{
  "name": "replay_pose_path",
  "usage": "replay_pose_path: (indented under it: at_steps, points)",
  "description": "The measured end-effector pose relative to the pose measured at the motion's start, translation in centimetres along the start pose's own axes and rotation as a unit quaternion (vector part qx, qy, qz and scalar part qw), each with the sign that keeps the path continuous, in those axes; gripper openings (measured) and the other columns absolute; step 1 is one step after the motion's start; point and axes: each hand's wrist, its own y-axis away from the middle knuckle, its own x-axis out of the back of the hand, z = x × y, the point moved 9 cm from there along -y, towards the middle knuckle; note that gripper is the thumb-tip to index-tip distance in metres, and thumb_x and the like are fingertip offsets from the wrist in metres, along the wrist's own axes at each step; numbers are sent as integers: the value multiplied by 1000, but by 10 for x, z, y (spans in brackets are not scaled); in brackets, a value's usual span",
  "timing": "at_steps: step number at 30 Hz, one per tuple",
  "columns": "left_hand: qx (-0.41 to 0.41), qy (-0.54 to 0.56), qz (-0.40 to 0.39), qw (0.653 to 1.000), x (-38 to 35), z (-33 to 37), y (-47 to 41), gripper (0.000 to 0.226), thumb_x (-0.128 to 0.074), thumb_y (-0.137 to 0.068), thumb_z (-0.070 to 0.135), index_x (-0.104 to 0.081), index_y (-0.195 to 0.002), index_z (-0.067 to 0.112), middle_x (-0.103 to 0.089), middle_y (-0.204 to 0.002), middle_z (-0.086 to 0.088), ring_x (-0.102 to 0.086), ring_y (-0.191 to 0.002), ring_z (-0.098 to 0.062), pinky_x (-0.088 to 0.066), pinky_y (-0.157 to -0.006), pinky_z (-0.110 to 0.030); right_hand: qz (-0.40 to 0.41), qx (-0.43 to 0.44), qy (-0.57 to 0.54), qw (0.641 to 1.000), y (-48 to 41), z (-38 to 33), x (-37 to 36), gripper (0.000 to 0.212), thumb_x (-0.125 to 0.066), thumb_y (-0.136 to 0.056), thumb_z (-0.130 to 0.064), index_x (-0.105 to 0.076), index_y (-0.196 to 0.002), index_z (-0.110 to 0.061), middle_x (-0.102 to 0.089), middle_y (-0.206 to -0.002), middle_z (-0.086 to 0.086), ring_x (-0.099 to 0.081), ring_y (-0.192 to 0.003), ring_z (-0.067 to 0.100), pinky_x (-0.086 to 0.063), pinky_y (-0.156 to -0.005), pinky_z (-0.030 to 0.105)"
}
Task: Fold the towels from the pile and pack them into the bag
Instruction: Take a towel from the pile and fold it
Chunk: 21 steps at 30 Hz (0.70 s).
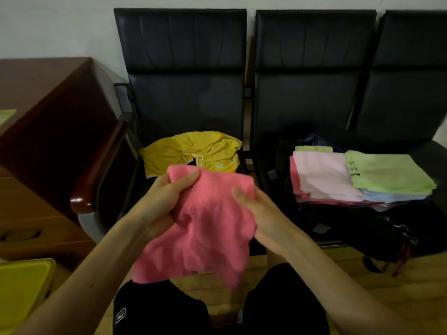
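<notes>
Holding the pink towel (205, 226) in mid-air above the knees, just in front of the left chair (188, 93), probably to let its loose lower half hang free for the next fold. Pinching the top corner with the left hand (164, 199), fingers (191, 176) curled over the edge. Gripping the right side with the right hand (263, 213), thumb on top and the rest tucked behind the cloth.

Holding it clear of the yellow cloth (193, 151) lying crumpled on that chair's seat, seemingly the last of the pile. Resting the folded stack (350, 177) on the open black bag (338, 228) on the middle chair (314, 93), near the right hand, likely for packing together; impossible to tell whether inside the bag's mouth or merely on top.

Judging the fold as only partly made: sides uneven, bottom hem drooping.

Having free room below the towel, between knees and seats. Minding the wooden armrest (96, 170) and desk (48, 105) near on the left, and the stack's overhanging edge on the right, likely to slide if nudged.
</notes>
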Motion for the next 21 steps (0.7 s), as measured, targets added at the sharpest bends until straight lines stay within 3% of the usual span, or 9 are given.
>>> replay_pose_path:
  at_steps: [2, 7, 9, 11, 12, 14, 16, 17, 21]
  points:
    - [-20, -30, 14, 999, 3, 9, 0, 20, -65, -91, 21, -69, -99, 3, -75, -80, -10, -72, -69, -18, -58, -56, -29, 14, 33, 70, 997, -1, -6, -1, 37, -68, -82, -33, -68, -115, -16, -73, -113, 7, -69, -106, 23, -55, -93, 39]
    - [-76, -98, 29, 992, 10, 37, 6, 15, -70, -87, 19, -70, -99, 9, -77, -91, -5, -74, -78, -14, -58, -60, -23, 58, 100, 59, 992, -4, -55, 8, 41, -57, -87, -48, -68, -85, -9, -63, -87, 11, -61, -93, 24, -49, -89, 32]
    - [-101, -106, 16, 989, 9, 50, 9, 23, -71, -83, 19, -68, -105, 12, -77, -95, -1, -74, -85, -14, -58, -63, -22, 49, 72, 55, 995, -9, -60, 7, 53, -56, -86, -56, -69, -94, -5, -67, -102, 17, -63, -107, 28, -47, -100, 37]
    - [-128, -126, 0, 984, 4, 65, 12, 21, -72, -82, 17, -69, -103, 14, -77, -94, 2, -74, -88, -15, -58, -65, -21, 33, 4, 8, 999, -15, -56, 2, 74, -63, -80, -64, -66, -120, -2, -65, -125, 19, -62, -119, 30, -47, -104, 40]
    - [-140, -137, -8, 981, 1, 71, 14, 20, -73, -82, 17, -69, -102, 15, -77, -93, 3, -74, -89, -14, -58, -66, -21, 27, -34, -14, 999, -16, -54, -4, 74, -66, -78, -63, -65, -124, -6, -67, -123, 16, -65, -114, 29, -51, -99, 38]
    - [-149, -158, -25, 976, -6, 81, 17, 25, -74, -80, 21, -69, -104, 15, -77, -94, 3, -74, -88, -14, -59, -67, -23, 54, -58, -30, 996, -18, -58, -3, 47, -73, -82, -46, -70, -111, -9, -72, -101, 10, -72, -87, 21, -57, -77, 31]
    - [-158, -160, -33, 974, -10, 87, 19, 34, -74, -76, 32, -69, -105, 15, -77, -97, 1, -74, -90, -17, -59, -68, -26, 104, 2, -28, 994, -20, -80, 5, 16, -74, -87, -22, -62, -84, -13, -66, -82, 6, -67, -63, 12, -54, -57, 25]
    - [-162, -147, -26, 975, -9, 92, 20, 40, -73, -73, 39, -69, -105, 15, -77, -98, -1, -74, -92, -19, -59, -69, -28, 115, 50, -20, 992, -19, -96, 7, 22, -74, -87, -16, -53, -79, -17, -62, -79, 4, -63, -58, 9, -51, -51, 24]
    - [-114, -65, -14, 991, 2, 96, 15, 50, -55, -86, 57, -70, -113, 18, -75, -106, -4, -71, -98, -21, -53, -80, -37, 109, 224, 162, 955, -1, -160, -7, 25, -72, -88, -12, -57, -106, -19, -70, -92, 5, -69, -74, 11, -54, -60, 23]
